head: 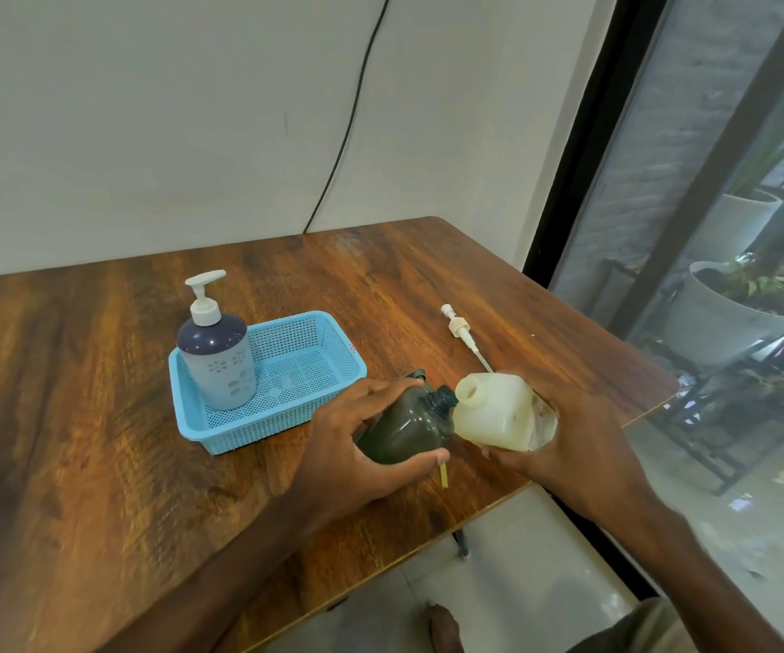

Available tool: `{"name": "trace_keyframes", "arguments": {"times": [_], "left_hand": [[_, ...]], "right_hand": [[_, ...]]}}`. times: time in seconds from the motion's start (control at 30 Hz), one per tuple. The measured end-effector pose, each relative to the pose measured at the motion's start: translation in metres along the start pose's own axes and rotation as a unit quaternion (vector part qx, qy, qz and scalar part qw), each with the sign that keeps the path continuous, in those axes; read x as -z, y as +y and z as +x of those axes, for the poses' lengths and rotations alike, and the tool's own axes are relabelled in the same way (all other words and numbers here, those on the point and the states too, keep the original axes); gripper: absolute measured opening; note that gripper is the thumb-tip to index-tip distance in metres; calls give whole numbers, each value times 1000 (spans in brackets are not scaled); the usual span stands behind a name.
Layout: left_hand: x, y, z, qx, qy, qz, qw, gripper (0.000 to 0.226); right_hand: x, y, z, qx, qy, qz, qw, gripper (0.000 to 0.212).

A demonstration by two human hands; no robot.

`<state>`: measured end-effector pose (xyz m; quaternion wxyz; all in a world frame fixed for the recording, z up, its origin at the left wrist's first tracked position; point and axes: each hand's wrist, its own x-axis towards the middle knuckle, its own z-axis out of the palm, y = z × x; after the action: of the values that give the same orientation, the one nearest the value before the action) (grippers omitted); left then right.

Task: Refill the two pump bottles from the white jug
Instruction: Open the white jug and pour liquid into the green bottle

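My left hand (357,440) grips a dark green pump bottle (406,428) with its pump off, tilted so its open neck points right. My right hand (564,445) holds the white jug (494,412), tipped with its open mouth right beside the bottle's neck. The bottle's removed pump head (458,329) with its tube lies on the wooden table (98,393) behind the jug. A second pump bottle (218,355), dark blue on top and pale below with a white pump fitted, stands upright in the left end of a blue basket (329,369).
The table's right edge runs close by my right hand, with tiled floor below it. A glass door and plant pots (729,313) are at the right. A black cable (347,120) hangs down the wall behind the table. A small dark cap (416,373) lies behind my left hand.
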<state>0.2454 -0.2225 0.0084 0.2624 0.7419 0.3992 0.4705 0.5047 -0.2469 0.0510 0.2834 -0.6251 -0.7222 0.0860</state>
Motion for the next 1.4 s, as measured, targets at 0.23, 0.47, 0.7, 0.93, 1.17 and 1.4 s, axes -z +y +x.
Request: {"name": "trace_keyframes", "arguments": {"times": [0.23, 0.47, 0.7, 0.93, 1.17, 1.4], "left_hand": [[0, -4, 0, 3, -8, 2, 1000, 76], [0, -9, 1, 14, -11, 24, 1000, 79], [-2, -18, 0, 33, -4, 43, 999, 86], [-8, -15, 1, 48, 5, 17, 999, 85], [-8, -12, 3, 47, 10, 7, 999, 82], [-8, -13, 3, 49, 15, 13, 999, 80]], "right_hand": [[2, -3, 0, -5, -16, -19, 1000, 88], [2, -8, 2, 0, -10, -41, 999, 88], [3, -11, 5, 2, -18, -59, 998, 87], [4, -10, 10, 35, 5, -65, 997, 89], [9, -9, 17, 63, 3, -79, 995, 91], [10, -10, 19, 74, 4, -86, 994, 92]]}}
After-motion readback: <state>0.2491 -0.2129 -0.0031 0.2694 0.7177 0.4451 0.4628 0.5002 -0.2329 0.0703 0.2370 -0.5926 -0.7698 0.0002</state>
